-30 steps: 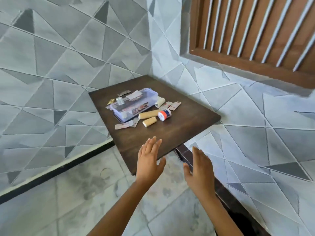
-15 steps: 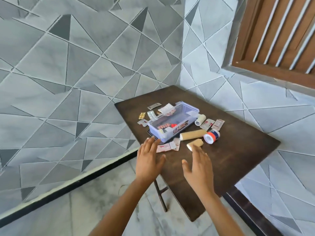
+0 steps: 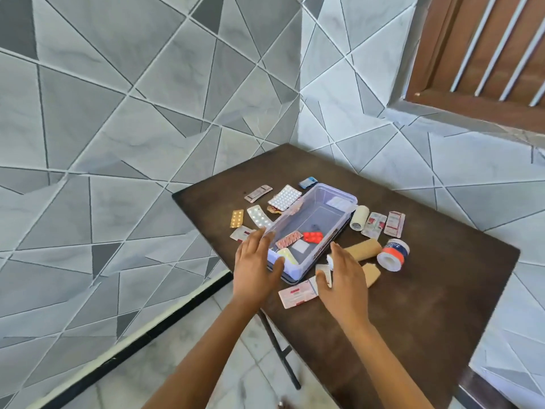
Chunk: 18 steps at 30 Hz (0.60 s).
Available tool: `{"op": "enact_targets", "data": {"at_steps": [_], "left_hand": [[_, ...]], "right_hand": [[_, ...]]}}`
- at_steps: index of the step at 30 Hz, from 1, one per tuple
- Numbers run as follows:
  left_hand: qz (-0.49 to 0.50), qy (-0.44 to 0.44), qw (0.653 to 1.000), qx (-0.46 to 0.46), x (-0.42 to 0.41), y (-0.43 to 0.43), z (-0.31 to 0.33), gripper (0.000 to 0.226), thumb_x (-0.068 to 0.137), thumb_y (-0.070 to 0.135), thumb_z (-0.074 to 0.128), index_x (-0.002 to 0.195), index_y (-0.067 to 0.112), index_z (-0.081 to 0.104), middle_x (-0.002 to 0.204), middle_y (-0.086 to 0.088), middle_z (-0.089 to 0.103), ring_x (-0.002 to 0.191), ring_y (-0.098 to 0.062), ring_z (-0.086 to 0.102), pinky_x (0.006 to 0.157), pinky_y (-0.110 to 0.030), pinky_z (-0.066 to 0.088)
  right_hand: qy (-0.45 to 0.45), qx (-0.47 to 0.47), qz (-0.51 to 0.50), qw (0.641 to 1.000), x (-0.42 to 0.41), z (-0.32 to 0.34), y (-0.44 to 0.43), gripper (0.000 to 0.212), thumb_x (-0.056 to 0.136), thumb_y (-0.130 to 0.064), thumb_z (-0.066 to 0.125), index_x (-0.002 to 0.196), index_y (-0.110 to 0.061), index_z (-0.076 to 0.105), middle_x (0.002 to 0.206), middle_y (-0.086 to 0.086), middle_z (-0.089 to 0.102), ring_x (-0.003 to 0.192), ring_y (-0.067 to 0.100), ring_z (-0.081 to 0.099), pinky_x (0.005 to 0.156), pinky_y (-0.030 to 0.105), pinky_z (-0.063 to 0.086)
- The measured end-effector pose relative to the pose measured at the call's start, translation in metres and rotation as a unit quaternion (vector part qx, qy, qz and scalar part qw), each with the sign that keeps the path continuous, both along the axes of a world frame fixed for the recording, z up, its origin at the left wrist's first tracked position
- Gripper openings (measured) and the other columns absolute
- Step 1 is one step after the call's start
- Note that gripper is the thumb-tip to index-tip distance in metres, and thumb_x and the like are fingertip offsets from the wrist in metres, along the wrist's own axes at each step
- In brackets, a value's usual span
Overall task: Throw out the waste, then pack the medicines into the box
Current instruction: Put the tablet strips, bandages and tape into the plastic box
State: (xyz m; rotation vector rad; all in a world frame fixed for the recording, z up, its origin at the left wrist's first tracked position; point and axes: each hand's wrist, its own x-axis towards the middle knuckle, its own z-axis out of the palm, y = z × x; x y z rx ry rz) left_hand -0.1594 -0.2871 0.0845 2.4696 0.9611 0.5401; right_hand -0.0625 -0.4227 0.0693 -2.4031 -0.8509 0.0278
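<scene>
A clear plastic box [image 3: 339,219] stands open on a dark wooden table [image 3: 427,305], with a red blister pack [image 3: 313,237] and a pink strip [image 3: 289,239] inside. Loose blister strips [image 3: 285,197] lie left of it. To its right lie a white bandage roll [image 3: 359,217], a tan bandage roll [image 3: 363,248] and a white jar with an orange band [image 3: 393,254]. My left hand [image 3: 256,261] hovers open at the box's near left corner. My right hand [image 3: 345,273] is open over a pink sachet [image 3: 297,295] by the near right corner.
The table stands in a corner of grey tiled walls, with a wooden window frame [image 3: 477,51] at the upper right. Its metal leg [image 3: 278,346] shows below the near edge over a marble floor. The table's near right part is bare wood.
The view has closed in on the table. Both hands have moved forward from the table's near edge to either side of the box's near end.
</scene>
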Motion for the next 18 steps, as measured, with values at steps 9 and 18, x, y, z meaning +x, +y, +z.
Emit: {"op": "enact_targets", "data": {"at_steps": [9, 18], "left_hand": [[-0.099, 0.036, 0.993, -0.044, 0.058, 0.064, -0.013, 0.054, 0.088, 0.04, 0.057, 0.138, 0.028, 0.042, 0.153, 0.003, 0.035, 0.14, -0.02, 0.034, 0.116, -0.044, 0.031], [-0.362, 0.054, 0.929, -0.046, 0.127, 0.075, -0.017, 0.045, 0.09, 0.029, 0.056, 0.134, 0.022, 0.048, 0.148, 0.0, 0.042, 0.138, -0.021, 0.037, 0.117, -0.039, 0.028]], "right_hand": [[0.054, -0.007, -0.101, 0.993, 0.028, -0.011, 0.051, 0.059, 0.087, -0.025, 0.058, 0.14, -0.01, 0.035, 0.147, 0.012, 0.041, 0.136, 0.029, 0.039, 0.112, 0.04, 0.032], [0.107, -0.062, -0.285, 0.951, 0.031, -0.006, 0.038, 0.056, 0.093, -0.031, 0.048, 0.142, -0.013, 0.029, 0.15, 0.009, 0.037, 0.136, 0.026, 0.038, 0.114, 0.036, 0.029]]}}
